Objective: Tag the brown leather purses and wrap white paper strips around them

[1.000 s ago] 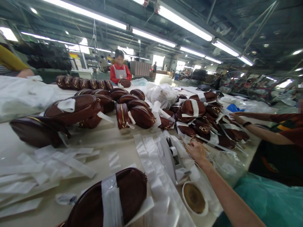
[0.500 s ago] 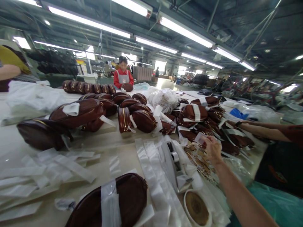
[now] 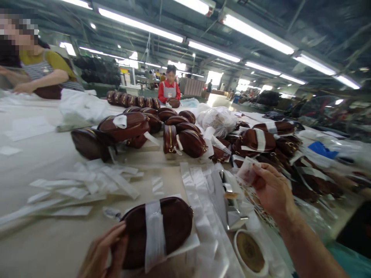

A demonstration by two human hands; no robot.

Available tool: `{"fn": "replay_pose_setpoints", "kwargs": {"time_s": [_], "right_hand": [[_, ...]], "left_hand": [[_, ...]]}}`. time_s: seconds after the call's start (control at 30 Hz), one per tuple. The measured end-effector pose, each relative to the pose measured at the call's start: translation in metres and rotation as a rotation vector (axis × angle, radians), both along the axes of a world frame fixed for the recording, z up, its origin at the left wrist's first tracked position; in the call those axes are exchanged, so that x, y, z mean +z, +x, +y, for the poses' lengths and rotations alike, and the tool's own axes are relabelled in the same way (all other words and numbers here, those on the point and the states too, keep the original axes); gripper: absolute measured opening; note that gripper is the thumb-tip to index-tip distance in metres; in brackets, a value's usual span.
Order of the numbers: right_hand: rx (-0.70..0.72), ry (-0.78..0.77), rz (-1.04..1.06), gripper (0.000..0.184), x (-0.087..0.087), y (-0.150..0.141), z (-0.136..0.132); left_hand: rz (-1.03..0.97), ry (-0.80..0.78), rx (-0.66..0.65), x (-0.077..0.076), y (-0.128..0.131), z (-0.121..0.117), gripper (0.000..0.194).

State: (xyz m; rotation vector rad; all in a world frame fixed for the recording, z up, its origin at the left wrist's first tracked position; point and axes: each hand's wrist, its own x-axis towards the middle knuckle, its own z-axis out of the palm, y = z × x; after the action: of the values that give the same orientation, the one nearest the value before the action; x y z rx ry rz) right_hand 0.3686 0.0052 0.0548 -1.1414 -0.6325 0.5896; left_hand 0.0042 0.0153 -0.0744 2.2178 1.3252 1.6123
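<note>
A dark brown leather pouch (image 3: pixel 179 222) lies at the near middle of the table, with a whitish translucent strip (image 3: pixel 155 235) wrapped across it. My left hand (image 3: pixel 106 247) holds the pouch's left end, fingertips on its edge. Between thumb and fingers of my right hand (image 3: pixel 272 189) is a small translucent packet (image 3: pixel 245 173); what it contains is unclear. It is raised above a heap of tags with pale strings (image 3: pixel 262 210). A tape dispenser (image 3: pixel 228 200) and a round tape roll (image 3: pixel 251 253) lie between my hands, beside long translucent strips (image 3: pixel 199 204).
Loose white strips (image 3: pixel 87 185) spread over the left of the table. More brown pouches (image 3: pixel 191 143) stand across the middle, and wrapped ones (image 3: pixel 257 141) pile up at right. A crumpled plastic bag (image 3: pixel 216 121) sits behind. Co-workers (image 3: pixel 169 90) stand at the far side.
My left hand has come into view and taken hold of the pouch's left end. My right hand has lifted the small packet nearer. The view has turned left, showing another co-worker.
</note>
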Motion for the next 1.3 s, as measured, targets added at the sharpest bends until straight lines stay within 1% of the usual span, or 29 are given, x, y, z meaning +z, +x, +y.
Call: {"fn": "replay_pose_setpoints", "kwargs": {"time_s": [0.03,0.07,0.1,0.17,0.23,0.27,0.3,0.33,0.37,0.4,0.47,0.53,0.6,0.67,0.73,0.77,0.8,0.9,0.97,1.03,1.13,1.2,1.3], "right_hand": [[0.040,-0.016,0.025,0.025,-0.001,-0.014,0.001],[0.081,-0.034,0.049,0.026,-0.003,-0.028,0.002],[0.121,-0.051,0.073,0.026,-0.006,-0.042,0.003],[0.205,-0.082,0.119,0.026,-0.012,-0.067,0.003],[0.301,-0.125,0.172,0.027,-0.018,-0.090,0.001],[0.351,-0.146,0.196,0.028,-0.021,-0.100,-0.001],[0.398,-0.166,0.214,0.029,-0.024,-0.109,-0.002],[0.441,-0.176,0.221,0.029,-0.028,-0.116,-0.004],[0.475,-0.180,0.219,0.030,-0.031,-0.122,-0.004],[0.498,-0.174,0.206,0.031,-0.034,-0.126,-0.003],[0.534,-0.168,0.166,0.033,-0.039,-0.132,-0.001],[0.582,-0.183,0.111,0.034,-0.042,-0.135,0.000],[0.657,-0.229,0.050,0.037,-0.045,-0.135,-0.002],[0.749,-0.278,-0.035,0.041,-0.052,-0.135,-0.007],[0.829,-0.289,-0.099,0.044,-0.063,-0.133,-0.014],[0.844,-0.287,-0.126,0.044,-0.069,-0.131,-0.018],[0.838,-0.289,-0.157,0.043,-0.076,-0.130,-0.022],[0.726,-0.352,-0.273,0.037,-0.089,-0.125,-0.034],[0.666,-0.397,-0.329,0.037,-0.092,-0.122,-0.041],[0.622,-0.406,-0.344,0.036,-0.092,-0.119,-0.046],[0.521,-0.369,-0.429,0.032,-0.089,-0.115,-0.049],[0.453,-0.316,-0.573,0.024,-0.089,-0.111,-0.049],[0.347,-0.239,-0.830,0.016,-0.090,-0.103,-0.048]], "left_hand": [[0.039,-0.009,-0.067,0.005,0.011,-0.003,0.021],[0.056,-0.034,-0.134,0.010,0.024,-0.005,0.024],[0.053,-0.026,-0.194,0.016,0.038,-0.005,0.027],[0.020,-0.087,-0.284,0.026,0.068,-0.003,0.034],[-0.030,-0.133,-0.341,0.030,0.092,0.001,0.039],[-0.050,-0.160,-0.358,0.030,0.101,0.002,0.035],[-0.074,-0.197,-0.376,0.028,0.107,0.003,0.027],[-0.113,-0.251,-0.395,0.026,0.111,0.004,0.017],[-0.169,-0.331,-0.426,0.022,0.114,0.005,0.012],[-0.260,-0.435,-0.462,0.019,0.116,0.005,0.019],[-0.494,-0.711,-0.559,0.014,0.118,0.005,0.034],[-0.715,-0.990,-0.636,0.016,0.118,0.003,0.045],[-0.891,-1.191,-0.659,0.021,0.116,0.001,0.049],[-1.055,-1.291,-0.625,0.027,0.114,0.000,0.049],[-1.186,-1.350,-0.578,0.030,0.112,0.001,0.049],[-1.229,-1.365,-0.555,0.030,0.112,0.001,0.049],[-1.259,-1.369,-0.536,0.029,0.112,0.001,0.049],[-1.301,-1.327,-0.522,0.024,0.117,-0.002,0.047],[-1.298,-1.301,-0.519,0.020,0.121,-0.004,0.047],[-1.278,-1.300,-0.502,0.016,0.124,-0.005,0.052],[-1.211,-1.288,-0.479,0.014,0.124,-0.005,0.056],[-1.170,-1.255,-0.457,0.016,0.121,-0.007,0.053],[-1.139,-1.232,-0.409,0.024,0.115,-0.010,0.046]]}}
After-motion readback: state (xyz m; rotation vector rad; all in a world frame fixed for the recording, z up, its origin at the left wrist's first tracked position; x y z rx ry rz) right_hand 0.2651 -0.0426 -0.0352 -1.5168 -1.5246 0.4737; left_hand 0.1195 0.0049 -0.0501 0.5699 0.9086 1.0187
